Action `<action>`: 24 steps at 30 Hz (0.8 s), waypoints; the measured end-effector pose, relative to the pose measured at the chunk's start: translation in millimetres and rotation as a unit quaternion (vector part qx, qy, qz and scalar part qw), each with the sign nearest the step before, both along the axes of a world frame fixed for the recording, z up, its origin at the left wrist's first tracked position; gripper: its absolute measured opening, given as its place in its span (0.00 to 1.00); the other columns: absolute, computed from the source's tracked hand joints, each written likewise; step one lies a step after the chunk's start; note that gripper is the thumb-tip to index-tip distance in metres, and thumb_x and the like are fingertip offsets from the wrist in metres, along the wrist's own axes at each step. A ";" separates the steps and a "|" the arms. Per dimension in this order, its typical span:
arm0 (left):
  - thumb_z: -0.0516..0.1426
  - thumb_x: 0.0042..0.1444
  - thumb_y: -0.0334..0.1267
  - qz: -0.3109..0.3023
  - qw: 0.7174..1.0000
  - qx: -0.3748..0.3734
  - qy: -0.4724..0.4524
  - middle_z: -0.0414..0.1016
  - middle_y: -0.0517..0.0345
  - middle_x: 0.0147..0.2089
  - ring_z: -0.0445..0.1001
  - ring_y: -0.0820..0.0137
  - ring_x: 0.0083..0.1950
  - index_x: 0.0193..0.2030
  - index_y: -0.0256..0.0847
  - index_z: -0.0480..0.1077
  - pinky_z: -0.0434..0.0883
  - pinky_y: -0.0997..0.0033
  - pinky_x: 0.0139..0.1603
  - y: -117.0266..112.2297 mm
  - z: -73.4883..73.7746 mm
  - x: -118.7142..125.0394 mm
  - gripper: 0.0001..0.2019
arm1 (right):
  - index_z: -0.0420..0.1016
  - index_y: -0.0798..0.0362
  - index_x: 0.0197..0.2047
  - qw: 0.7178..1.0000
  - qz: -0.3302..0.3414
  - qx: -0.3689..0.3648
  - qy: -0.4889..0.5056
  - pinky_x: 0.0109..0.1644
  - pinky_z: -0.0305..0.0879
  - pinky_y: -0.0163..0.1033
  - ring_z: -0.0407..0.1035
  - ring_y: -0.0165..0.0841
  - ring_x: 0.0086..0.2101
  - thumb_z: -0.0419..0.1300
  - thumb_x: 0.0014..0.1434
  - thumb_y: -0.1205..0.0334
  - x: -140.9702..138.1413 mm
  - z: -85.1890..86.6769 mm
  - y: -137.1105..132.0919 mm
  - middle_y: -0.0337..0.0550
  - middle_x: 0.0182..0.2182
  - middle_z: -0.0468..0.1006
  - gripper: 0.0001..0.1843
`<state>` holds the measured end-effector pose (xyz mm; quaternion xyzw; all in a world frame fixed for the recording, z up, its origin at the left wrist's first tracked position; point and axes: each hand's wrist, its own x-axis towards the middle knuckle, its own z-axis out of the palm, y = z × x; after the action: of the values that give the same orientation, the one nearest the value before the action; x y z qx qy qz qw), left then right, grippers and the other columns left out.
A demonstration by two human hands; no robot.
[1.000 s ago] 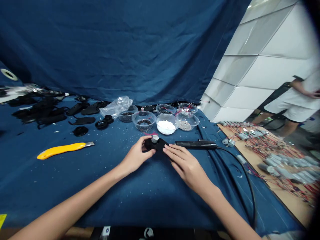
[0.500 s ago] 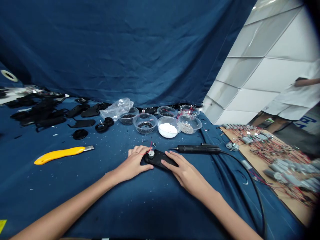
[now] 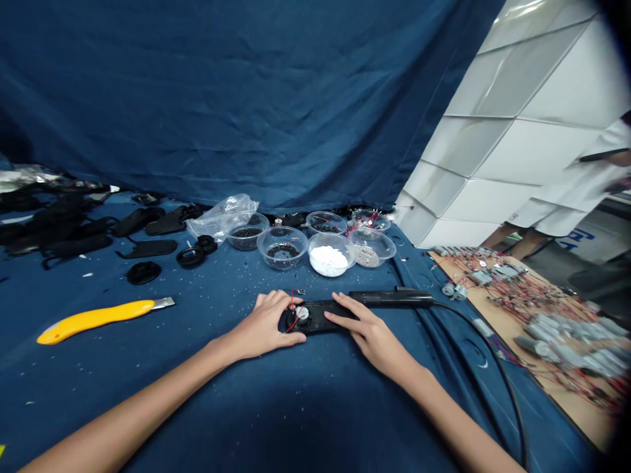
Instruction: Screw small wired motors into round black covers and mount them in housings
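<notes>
A flat black plastic part (image 3: 320, 317) lies on the blue cloth in front of me, with a small silver motor (image 3: 302, 313) and thin red wire at its left end. My left hand (image 3: 266, 325) curls round that left end, thumb under and fingers over it. My right hand (image 3: 369, 330) rests on the part's right side, fingers pressed down on it. Just behind my right hand lies a black electric tool (image 3: 394, 299) with a cable running off to the right.
Several clear plastic bowls (image 3: 282, 246) of small parts stand behind, one holding white bits (image 3: 328, 261). A yellow knife (image 3: 93, 318) lies to the left, black plastic pieces (image 3: 69, 230) beyond it. Motors with red wires (image 3: 532, 302) cover a board at right. A person in white (image 3: 566, 197) stands far right.
The black part has come down from a raised grip to lie flat on the cloth. Both hands have lowered with it and now press on its ends.
</notes>
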<state>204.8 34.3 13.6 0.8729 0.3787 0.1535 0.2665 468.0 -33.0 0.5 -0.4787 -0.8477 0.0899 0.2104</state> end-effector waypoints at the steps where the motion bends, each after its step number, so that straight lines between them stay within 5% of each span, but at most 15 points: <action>1: 0.59 0.52 0.56 0.004 1.000 0.004 -0.001 0.67 0.52 0.50 0.64 0.59 0.52 0.54 0.43 0.65 0.59 0.56 0.55 -0.5 -0.8 0.3 0.28 | 0.64 0.40 0.62 1.000 -0.001 -0.004 0.002 0.66 0.53 0.54 0.48 0.36 0.66 0.45 0.60 0.79 -0.2 0.3 0.5 0.42 0.67 0.54 0.33; 7: 0.61 0.50 0.52 0.012 0.998 0.065 -0.004 0.68 0.52 0.47 0.65 0.59 0.50 0.48 0.39 0.64 0.59 0.57 0.53 -4.6 -9.0 2.9 0.24 | 0.67 0.42 0.60 0.997 -0.001 -0.066 0.046 0.68 0.48 0.55 0.46 0.38 0.67 0.48 0.61 0.73 -3.0 11.4 -0.4 0.42 0.68 0.50 0.27; 10: 0.61 0.48 0.49 0.019 0.996 0.086 -0.019 0.68 0.52 0.47 0.65 0.59 0.50 0.49 0.39 0.64 0.60 0.57 0.52 -6.6 -14.6 4.7 0.25 | 0.73 0.48 0.52 0.974 -0.070 -0.101 0.192 0.64 0.58 0.54 0.59 0.38 0.61 0.50 0.58 0.71 6.0 11.6 -1.5 0.47 0.61 0.63 0.21; 12: 0.62 0.47 0.48 0.025 0.995 0.093 -0.028 0.68 0.52 0.46 0.66 0.59 0.49 0.49 0.38 0.63 0.60 0.57 0.52 -7.1 -17.4 5.4 0.25 | 0.72 0.53 0.44 0.913 -0.170 -0.137 0.344 0.54 0.70 0.50 0.71 0.37 0.49 0.52 0.57 0.69 17.4 8.8 -2.7 0.49 0.48 0.73 0.13; 14: 0.62 0.46 0.47 0.024 0.994 0.096 -0.036 0.67 0.51 0.46 0.66 0.59 0.49 0.49 0.38 0.63 0.61 0.57 0.52 -7.1 -18.9 5.6 0.25 | 0.68 0.54 0.39 0.813 -0.276 -0.215 0.466 0.43 0.76 0.46 0.75 0.35 0.38 0.55 0.58 0.65 30.7 7.6 -3.9 0.48 0.40 0.76 0.05; 17: 0.61 0.46 0.46 0.012 0.994 0.095 -0.045 0.67 0.50 0.46 0.66 0.58 0.50 0.49 0.38 0.64 0.61 0.56 0.52 -7.2 -18.5 4.7 0.25 | 0.67 0.56 0.40 0.650 -0.377 -0.351 0.559 0.40 0.76 0.40 0.77 0.33 0.33 0.58 0.59 0.65 50.4 12.4 -2.6 0.50 0.36 0.78 0.06; 19: 0.61 0.45 0.45 0.000 0.994 0.095 -0.053 0.67 0.50 0.47 0.66 0.57 0.50 0.50 0.39 0.63 0.62 0.56 0.53 -8.0 -17.0 3.8 0.25 | 0.69 0.60 0.41 0.571 -0.402 -0.413 0.585 0.39 0.76 0.36 0.77 0.34 0.33 0.58 0.60 0.64 62.5 17.6 2.6 0.53 0.34 0.79 0.08; 21: 0.62 0.45 0.43 -0.013 0.993 0.095 -0.062 0.67 0.50 0.48 0.65 0.57 0.51 0.52 0.39 0.62 0.62 0.56 0.53 -9.1 -15.3 2.7 0.26 | 0.71 0.63 0.40 0.534 -0.410 -0.446 0.590 0.36 0.76 0.33 0.77 0.33 0.31 0.59 0.60 0.58 72.8 21.4 10.5 0.54 0.31 0.79 0.14; 24: 0.61 0.46 0.40 -0.018 0.991 0.111 -0.074 0.66 0.50 0.51 0.65 0.58 0.53 0.53 0.40 0.61 0.62 0.57 0.54 -10.7 -13.2 0.9 0.27 | 0.73 0.65 0.39 0.549 -0.418 -0.471 0.550 0.33 0.75 0.31 0.77 0.33 0.29 0.58 0.60 0.49 78.7 23.7 20.4 0.55 0.30 0.80 0.22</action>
<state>205.7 23.6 0.3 0.8899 0.3229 0.2541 0.1978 546.7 -12.6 24.2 -0.6667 -0.1068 0.6239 0.3935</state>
